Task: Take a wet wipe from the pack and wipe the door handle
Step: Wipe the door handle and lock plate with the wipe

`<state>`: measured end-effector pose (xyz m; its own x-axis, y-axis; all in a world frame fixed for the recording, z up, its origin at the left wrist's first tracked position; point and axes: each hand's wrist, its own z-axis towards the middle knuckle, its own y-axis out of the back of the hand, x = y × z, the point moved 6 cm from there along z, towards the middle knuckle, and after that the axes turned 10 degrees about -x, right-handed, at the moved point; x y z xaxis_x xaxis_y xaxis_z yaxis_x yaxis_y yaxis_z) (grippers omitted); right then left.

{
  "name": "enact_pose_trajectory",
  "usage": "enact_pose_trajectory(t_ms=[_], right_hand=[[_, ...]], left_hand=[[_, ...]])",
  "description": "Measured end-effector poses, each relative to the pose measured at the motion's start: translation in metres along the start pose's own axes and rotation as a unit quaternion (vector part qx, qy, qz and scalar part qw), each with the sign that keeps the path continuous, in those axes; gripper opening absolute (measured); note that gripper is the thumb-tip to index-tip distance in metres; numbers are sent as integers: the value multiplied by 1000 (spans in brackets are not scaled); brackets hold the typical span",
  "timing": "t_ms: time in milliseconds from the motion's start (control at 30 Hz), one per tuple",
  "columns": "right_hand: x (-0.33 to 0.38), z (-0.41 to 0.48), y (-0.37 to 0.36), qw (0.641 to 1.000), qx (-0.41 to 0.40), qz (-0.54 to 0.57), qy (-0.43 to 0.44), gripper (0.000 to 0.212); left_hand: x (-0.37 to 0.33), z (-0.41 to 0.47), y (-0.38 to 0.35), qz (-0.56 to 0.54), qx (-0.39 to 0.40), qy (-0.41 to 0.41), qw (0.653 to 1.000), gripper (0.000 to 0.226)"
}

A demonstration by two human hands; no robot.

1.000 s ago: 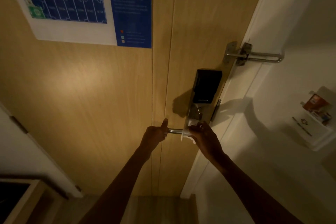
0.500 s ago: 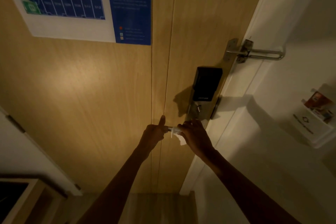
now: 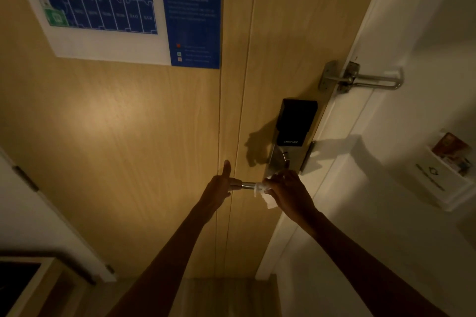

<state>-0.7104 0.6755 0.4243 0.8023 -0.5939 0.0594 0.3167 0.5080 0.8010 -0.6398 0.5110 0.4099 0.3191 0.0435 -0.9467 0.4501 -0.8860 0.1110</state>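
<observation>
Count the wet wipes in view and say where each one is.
1. The wet wipe is in the right hand, wrapped around the door handle near the lock plate. The pack is not in view.

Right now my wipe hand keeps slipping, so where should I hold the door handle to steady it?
Hold the free end of the door handle, coming from the left as the left hand does. The bar lies level and the right hand wraps the wet wipe near its pivot.
</observation>
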Motion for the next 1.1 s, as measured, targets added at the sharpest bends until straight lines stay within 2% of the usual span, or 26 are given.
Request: enact_pose_trajectory(t_ms=[133, 233, 467, 600, 700, 900, 1033, 1100], right_hand=[[13, 3, -7, 999, 11, -36, 35, 29], [25, 7, -16, 1000, -3, -18, 11, 24], [3, -2, -21, 993, 31, -95, 63, 25], [15, 1, -26, 983, 7, -156, 95, 34], [14, -1, -27, 982, -9, -168, 90, 31], [-10, -11, -10, 984, -43, -132, 109, 31], [-10, -8, -21, 999, -4, -48, -7, 30], [4, -5, -30, 999, 5, -39, 25, 32]], left_hand=[[-2, -1, 1, -4, 0, -6, 1000, 77], [-2, -3, 1, 1, 6, -4, 1000, 80], [-1, 1, 3, 47, 9, 2, 999, 85], [-2, -3, 1, 31, 15, 4, 999, 86], [-2, -3, 1, 19, 21, 5, 1000, 86], [-5, -2, 2, 22, 35, 11, 999, 89], [-4, -2, 1, 16, 31, 14, 999, 88], [-4, -1, 2, 12, 30, 16, 999, 87]])
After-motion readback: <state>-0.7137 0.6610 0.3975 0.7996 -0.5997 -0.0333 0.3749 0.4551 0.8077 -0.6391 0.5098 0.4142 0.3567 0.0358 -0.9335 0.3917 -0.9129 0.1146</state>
